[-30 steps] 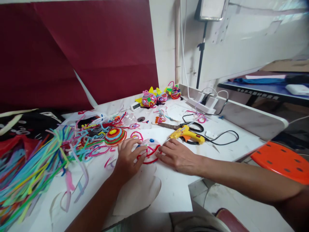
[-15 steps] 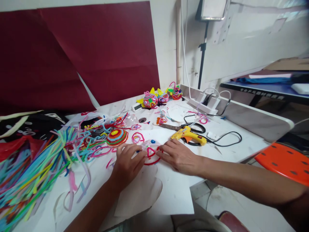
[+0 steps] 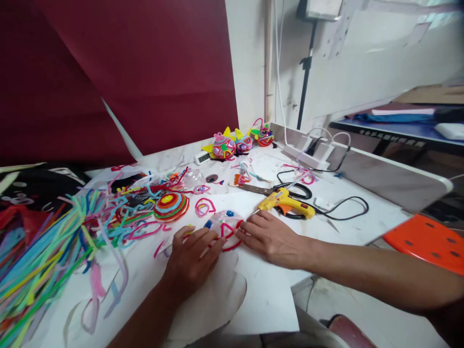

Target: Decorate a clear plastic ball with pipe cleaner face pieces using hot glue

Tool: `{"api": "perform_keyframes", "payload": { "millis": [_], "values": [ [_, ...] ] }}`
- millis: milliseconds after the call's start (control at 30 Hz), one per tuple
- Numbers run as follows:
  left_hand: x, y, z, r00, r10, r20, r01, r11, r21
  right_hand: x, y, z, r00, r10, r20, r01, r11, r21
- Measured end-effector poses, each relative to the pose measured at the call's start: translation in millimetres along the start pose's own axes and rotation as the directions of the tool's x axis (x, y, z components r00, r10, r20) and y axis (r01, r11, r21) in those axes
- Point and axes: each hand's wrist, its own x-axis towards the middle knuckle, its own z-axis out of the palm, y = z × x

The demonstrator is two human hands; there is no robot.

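A clear plastic dome (image 3: 225,223) with red pipe-cleaner loops and blue dots on it lies on the white table (image 3: 348,222). My left hand (image 3: 192,258) rests flat just left of it, fingers stretched towards its edge and touching the red loop. My right hand (image 3: 271,237) lies on the table at the dome's right side, fingertips pressed against its rim. A striped pipe-cleaner dome (image 3: 170,205) sits behind my left hand.
A yellow glue gun (image 3: 286,203) with a black cord lies behind my right hand, scissors (image 3: 290,189) beyond it. A heap of coloured pipe cleaners (image 3: 54,241) covers the left. Three finished ornaments (image 3: 241,142) stand at the back, a power strip (image 3: 308,154) and an orange stool (image 3: 427,239) to the right.
My left hand has slid back towards me and flattened out, uncovering more of the dome. My right hand has stayed against the dome's right edge.
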Motion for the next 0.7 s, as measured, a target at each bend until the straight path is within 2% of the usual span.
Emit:
{"api": "perform_keyframes", "payload": {
  "millis": [400,567,700],
  "values": [
    [-9,3,3.6,0.997,-0.072,0.002,0.072,0.993,-0.093,1,6,-9,0.99,-0.047,0.131,0.038,0.997,0.071],
    [-12,3,4.6,0.992,-0.128,-0.003,0.126,0.981,-0.151,7,12,-12,0.986,-0.115,0.12,0.095,0.983,0.158],
    [-11,3,4.6,0.982,-0.186,0.037,0.189,0.959,-0.211,10,13,-12,0.989,-0.126,0.082,0.107,0.972,0.207]
  ]
}}
